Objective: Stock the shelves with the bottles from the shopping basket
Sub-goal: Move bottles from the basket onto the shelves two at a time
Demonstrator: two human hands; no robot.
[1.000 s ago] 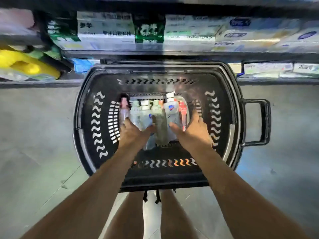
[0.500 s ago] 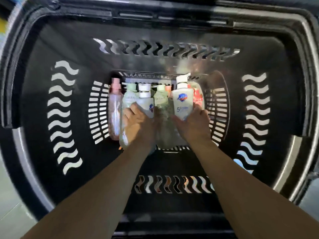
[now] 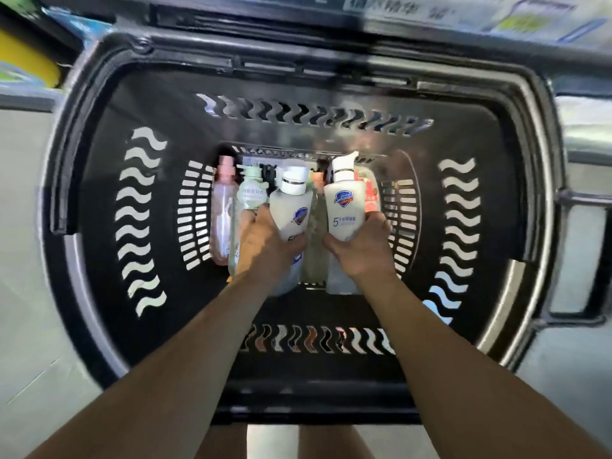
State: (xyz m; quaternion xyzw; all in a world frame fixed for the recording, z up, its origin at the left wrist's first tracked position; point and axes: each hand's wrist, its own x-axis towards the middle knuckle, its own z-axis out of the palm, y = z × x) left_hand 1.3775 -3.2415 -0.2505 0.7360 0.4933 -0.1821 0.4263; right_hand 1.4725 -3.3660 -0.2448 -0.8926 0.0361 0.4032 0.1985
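Grey shop floor (image 3: 26, 293) lies on both sides, and a shelf (image 3: 430, 14) of blurred boxed goods runs across the top of the view, with something yellow (image 3: 26, 58) at its far left. Below the shelf sits a black shopping basket (image 3: 510, 193), its walls cut with wavy slots and a loop handle (image 3: 589, 260) sticking out on the right side.

The bottles lie at the bottom of the basket, side by side, caps pointing away from the person. Both bare arms reach down into it. The left hand (image 3: 265, 250) grips a white bottle with a silver-banded cap (image 3: 291, 207) and a blue shield logo, fingers curled round its lower body. The right hand (image 3: 361, 250) grips a white pump bottle (image 3: 344, 203) bearing the same logo and a large "5", thumb on the near side and fingers wrapped behind. The two held bottles are close together, a narrow gap between them, and sit above the others.

Left of the left hand lie a pink bottle (image 3: 223, 210), nearest the slotted wall, and a green-capped bottle (image 3: 252, 193) just beside it. A red-labelled bottle (image 3: 370, 193) shows partly behind the pump bottle on the right. Whether the held bottles touch those underneath cannot be told.
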